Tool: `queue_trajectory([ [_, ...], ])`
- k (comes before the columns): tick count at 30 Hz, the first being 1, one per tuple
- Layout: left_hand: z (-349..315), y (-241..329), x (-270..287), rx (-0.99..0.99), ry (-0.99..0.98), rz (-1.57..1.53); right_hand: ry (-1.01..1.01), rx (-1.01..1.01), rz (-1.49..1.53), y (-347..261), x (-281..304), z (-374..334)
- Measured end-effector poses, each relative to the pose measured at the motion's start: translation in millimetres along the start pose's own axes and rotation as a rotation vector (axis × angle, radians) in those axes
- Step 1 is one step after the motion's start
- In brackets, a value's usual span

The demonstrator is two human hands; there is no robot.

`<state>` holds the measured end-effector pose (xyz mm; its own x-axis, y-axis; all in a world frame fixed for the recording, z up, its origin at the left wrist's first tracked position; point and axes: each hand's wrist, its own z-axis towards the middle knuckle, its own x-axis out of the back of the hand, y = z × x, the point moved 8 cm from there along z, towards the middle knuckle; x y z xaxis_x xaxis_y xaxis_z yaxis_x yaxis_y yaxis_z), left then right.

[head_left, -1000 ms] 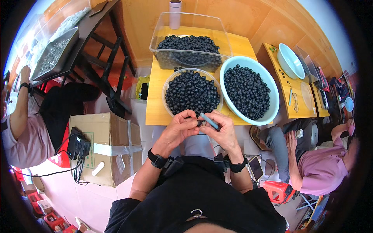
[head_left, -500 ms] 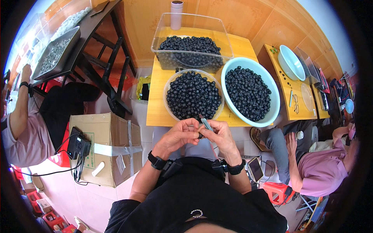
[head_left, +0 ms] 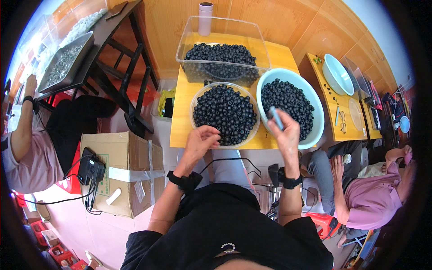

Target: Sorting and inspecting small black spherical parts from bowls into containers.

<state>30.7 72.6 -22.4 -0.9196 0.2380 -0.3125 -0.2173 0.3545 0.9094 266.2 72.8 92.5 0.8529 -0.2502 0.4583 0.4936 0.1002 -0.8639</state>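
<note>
My left hand (head_left: 203, 143) is at the near rim of a round clear tub (head_left: 192, 118) heaped with round black beads (head_left: 225, 110). Its fingers are curled against the nearest beads; whether one is pinched between them is hidden. Over the near left part of an oval light-blue basin (head_left: 318, 128), my right hand (head_left: 287, 135) grips a slim tool with a grey-blue handle (head_left: 276, 118), pointing up and left. Similar black beads (head_left: 290, 101) fill that basin. Both wrists wear black straps with small devices.
A clear rectangular bin (head_left: 220, 74) of black beads stands at the back of the yellow table (head_left: 180, 130), before a pink bottle (head_left: 205, 20). On the left are a taped cardboard box (head_left: 108, 175) and a dark table. People sit on both sides; another blue basin (head_left: 337, 74) stands at right.
My hands have parted from where they met over a small dark piece. The left has moved left to the tub's edge; the right has gone right and up over the basin with the tool.
</note>
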Motion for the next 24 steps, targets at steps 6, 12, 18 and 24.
queue_trajectory([
  [6,14,50,18,-0.467,0.324,0.784,0.224,0.021,0.102,9,26,-5],
  [12,20,54,-9,-0.57,0.351,1.142,0.153,0.054,-0.009,10,16,-30],
  [18,23,47,-17,-0.512,0.375,1.249,0.141,-0.037,-0.029,23,13,-40],
  [24,21,44,-16,-0.575,0.393,1.267,0.126,-0.008,-0.005,20,3,-45],
])
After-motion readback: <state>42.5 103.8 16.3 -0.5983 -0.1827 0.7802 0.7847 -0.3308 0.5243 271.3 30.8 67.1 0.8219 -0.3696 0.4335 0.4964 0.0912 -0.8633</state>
